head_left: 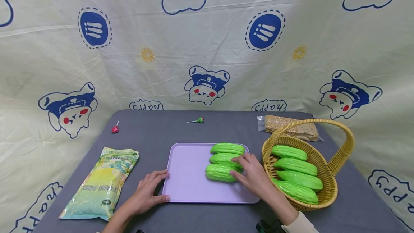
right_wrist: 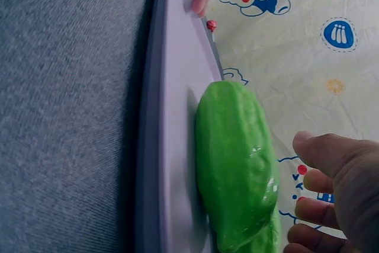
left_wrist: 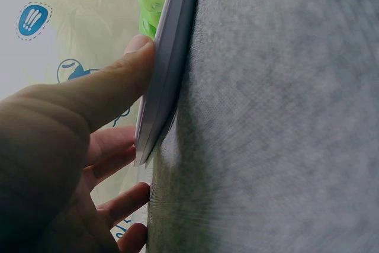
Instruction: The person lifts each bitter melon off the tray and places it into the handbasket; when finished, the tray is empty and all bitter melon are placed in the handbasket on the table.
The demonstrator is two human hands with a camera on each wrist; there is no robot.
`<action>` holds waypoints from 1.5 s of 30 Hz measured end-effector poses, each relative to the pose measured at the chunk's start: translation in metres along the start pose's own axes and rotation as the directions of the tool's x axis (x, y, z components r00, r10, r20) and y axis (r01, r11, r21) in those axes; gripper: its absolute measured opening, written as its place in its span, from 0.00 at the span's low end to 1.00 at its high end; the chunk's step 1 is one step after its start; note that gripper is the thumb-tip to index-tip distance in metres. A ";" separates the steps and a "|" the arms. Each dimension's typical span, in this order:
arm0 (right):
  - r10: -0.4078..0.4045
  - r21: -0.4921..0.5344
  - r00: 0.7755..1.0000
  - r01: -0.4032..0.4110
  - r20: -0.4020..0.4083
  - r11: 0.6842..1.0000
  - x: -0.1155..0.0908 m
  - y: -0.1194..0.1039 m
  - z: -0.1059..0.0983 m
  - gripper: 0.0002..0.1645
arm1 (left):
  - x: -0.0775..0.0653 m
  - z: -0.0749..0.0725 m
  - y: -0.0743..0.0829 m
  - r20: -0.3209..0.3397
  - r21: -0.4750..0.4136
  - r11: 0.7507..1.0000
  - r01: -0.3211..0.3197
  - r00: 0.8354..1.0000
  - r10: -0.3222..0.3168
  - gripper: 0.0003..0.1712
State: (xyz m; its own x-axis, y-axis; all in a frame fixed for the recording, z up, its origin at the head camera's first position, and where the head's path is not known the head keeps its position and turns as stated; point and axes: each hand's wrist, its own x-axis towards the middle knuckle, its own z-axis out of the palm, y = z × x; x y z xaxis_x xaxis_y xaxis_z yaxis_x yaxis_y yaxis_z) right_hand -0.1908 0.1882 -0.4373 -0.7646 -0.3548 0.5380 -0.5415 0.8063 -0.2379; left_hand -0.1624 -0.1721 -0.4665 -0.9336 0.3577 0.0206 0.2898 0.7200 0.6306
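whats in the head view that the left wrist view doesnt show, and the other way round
Only the head view: the wicker basket with four green vegetables, the yellow-green bag, the tan packet, the red lollipop, the green lollipop and the right hand.

Only the left wrist view: the palm side of the left hand, and a close look at the outer side of the tray.

Both: the left hand at the tray's edge, green vegetables on the tray (just partly, from the wrist), the grey tabletop and the printed backdrop.
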 end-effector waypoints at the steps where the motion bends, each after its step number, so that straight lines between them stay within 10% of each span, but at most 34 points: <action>1: -0.002 -0.003 1.000 0.002 -0.009 1.000 0.001 0.000 0.001 0.22 | 0.000 0.000 0.000 0.000 -0.001 1.000 0.000 1.000 0.000 0.40; 21: 0.056 -0.005 0.998 -0.056 -0.021 0.998 0.006 0.004 0.014 0.26 | 0.000 0.002 -0.002 0.000 -0.002 1.000 -0.008 1.000 0.008 0.40; 45: 0.028 0.049 0.968 -0.042 0.249 0.998 -0.015 -0.004 0.010 0.29 | 0.001 0.001 -0.002 -0.005 0.012 1.000 -0.016 1.000 0.016 0.41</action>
State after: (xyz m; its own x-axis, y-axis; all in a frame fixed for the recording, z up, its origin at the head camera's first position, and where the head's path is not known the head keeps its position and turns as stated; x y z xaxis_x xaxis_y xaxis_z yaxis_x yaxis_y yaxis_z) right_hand -0.1807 0.1860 -0.4524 -0.8425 -0.4388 0.3126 -0.5257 0.7962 -0.2993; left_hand -0.1635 -0.1730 -0.4686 -0.9297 0.3667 0.0344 0.3074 0.7210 0.6210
